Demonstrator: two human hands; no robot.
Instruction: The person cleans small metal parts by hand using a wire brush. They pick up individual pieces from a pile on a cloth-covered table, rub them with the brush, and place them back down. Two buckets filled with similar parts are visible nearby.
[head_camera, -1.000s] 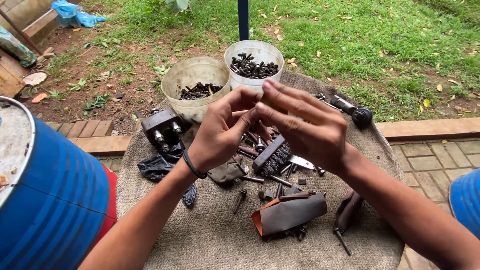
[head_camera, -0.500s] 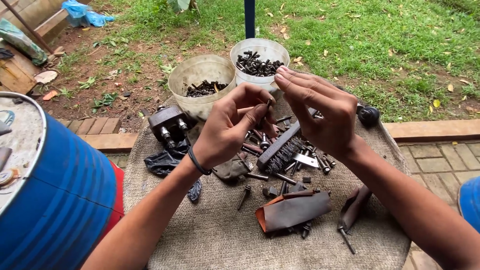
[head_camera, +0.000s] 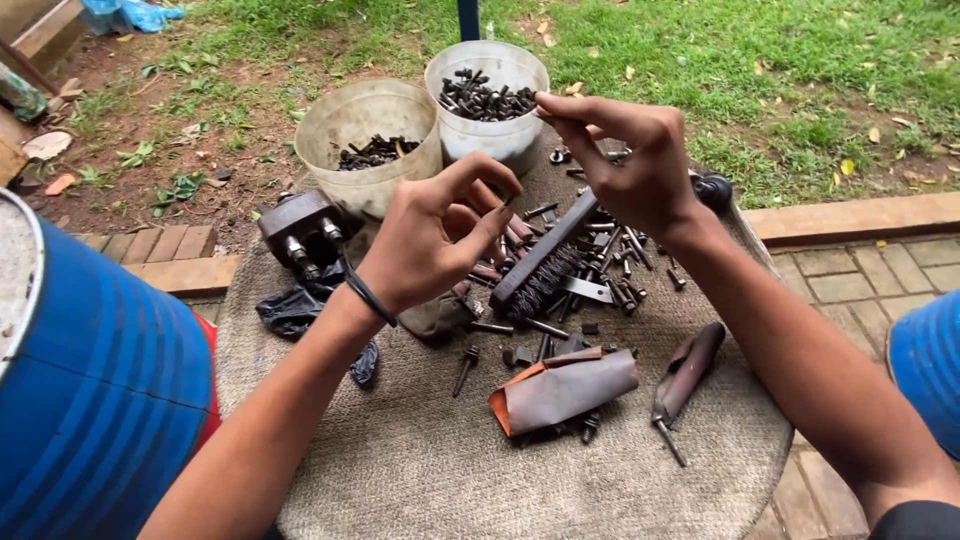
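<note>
Head view, right hand (head_camera: 630, 165) over round white tub (head_camera: 487, 105)

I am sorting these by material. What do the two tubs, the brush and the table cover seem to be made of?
Tubs: cloudy plastic, you see through them. Brush: dark, probably wooden back, wire bristles. Table cover: coarse woven cloth, likely burlap.

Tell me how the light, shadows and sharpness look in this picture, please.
Head view: soft, even daylight, no glare or hard shadows; left hand, right hand and wire brush look sharp; the blue barrel at the edge bulges from wide-lens distortion.
</note>
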